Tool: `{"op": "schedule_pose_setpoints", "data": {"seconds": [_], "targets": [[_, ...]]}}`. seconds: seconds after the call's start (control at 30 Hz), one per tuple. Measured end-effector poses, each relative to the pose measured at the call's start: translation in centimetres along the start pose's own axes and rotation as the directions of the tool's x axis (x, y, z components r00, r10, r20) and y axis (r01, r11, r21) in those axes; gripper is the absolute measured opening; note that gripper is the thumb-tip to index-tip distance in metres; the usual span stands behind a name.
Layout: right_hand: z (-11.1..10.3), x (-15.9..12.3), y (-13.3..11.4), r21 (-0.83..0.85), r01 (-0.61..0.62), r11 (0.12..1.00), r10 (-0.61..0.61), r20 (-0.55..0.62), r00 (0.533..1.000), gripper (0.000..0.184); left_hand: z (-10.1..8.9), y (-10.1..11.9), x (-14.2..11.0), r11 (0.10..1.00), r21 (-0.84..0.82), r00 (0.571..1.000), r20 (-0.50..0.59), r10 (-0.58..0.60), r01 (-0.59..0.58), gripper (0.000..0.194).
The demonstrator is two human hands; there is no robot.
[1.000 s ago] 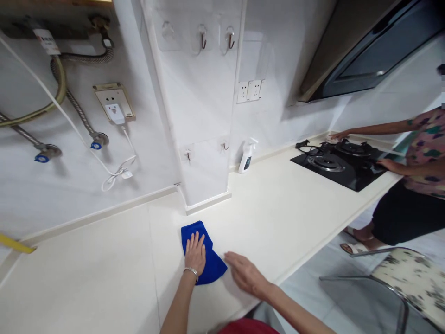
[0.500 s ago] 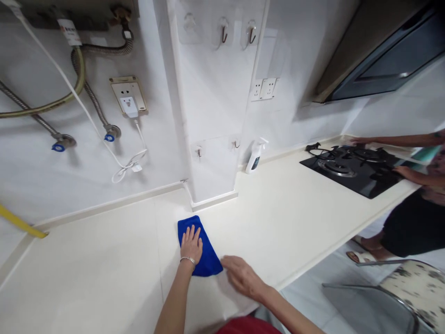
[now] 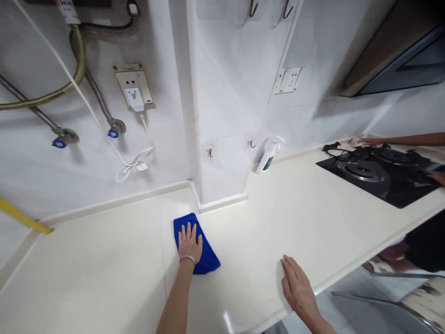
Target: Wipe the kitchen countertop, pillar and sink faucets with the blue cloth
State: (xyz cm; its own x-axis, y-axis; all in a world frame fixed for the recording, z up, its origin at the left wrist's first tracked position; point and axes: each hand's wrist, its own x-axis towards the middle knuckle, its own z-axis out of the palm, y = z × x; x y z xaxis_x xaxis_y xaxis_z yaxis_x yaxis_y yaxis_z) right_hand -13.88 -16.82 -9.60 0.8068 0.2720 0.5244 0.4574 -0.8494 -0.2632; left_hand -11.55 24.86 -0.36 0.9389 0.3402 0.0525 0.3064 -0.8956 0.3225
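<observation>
A blue cloth [image 3: 207, 256] lies folded on the white countertop [image 3: 114, 260], close to the foot of the wall pillar. My left hand [image 3: 189, 243] presses flat on it with fingers spread, a bracelet around the wrist; part of the cloth is hidden beneath the palm. Off to the right, my right hand [image 3: 297, 285] rests near the counter's front edge. Its fingers are stretched out and it holds nothing.
A white spray bottle [image 3: 268, 157] stands against the wall right of the pillar. Farther right, a co-worker's arm [image 3: 406, 140] reaches over the black gas stove [image 3: 378, 174]. A yellow hose [image 3: 24, 217] enters the counter at left. A metal-framed chair [image 3: 422, 301] stands below right.
My right hand has moved away from the cloth's corner, rightward along the counter. My left hand stays flat on the cloth. The view has shifted slightly.
</observation>
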Motion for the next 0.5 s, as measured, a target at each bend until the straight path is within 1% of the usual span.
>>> {"op": "schedule_pose_setpoints", "data": {"seconds": [0.1,0.17,0.37,0.5], "targets": [[0.5,-0.1,-1.3,-0.050,-0.073,0.996,0.072,-0.012,0.997,0.062,-0.8,-1.1,2.4,0.999,0.023,0.999,0.027,-0.042,0.041,0.060],[0.4,-0.1,-1.5,-0.049,-0.085,0.995,0.085,-0.001,0.996,0.063,-1.1,-1.5,4.0,0.999,0.024,0.998,0.032,-0.048,0.048,0.060],[-0.1,-0.3,-0.9,-0.072,-0.071,0.995,0.073,0.027,0.997,0.067,-1.1,-2.0,8.4,0.997,0.021,0.996,0.042,-0.081,0.080,0.062],[0.0,-0.3,-0.5,-0.119,-0.017,0.993,0.021,0.028,0.999,0.071,-0.9,-2.3,11.2,0.998,0.016,0.997,0.033,-0.068,0.068,0.062]]}}
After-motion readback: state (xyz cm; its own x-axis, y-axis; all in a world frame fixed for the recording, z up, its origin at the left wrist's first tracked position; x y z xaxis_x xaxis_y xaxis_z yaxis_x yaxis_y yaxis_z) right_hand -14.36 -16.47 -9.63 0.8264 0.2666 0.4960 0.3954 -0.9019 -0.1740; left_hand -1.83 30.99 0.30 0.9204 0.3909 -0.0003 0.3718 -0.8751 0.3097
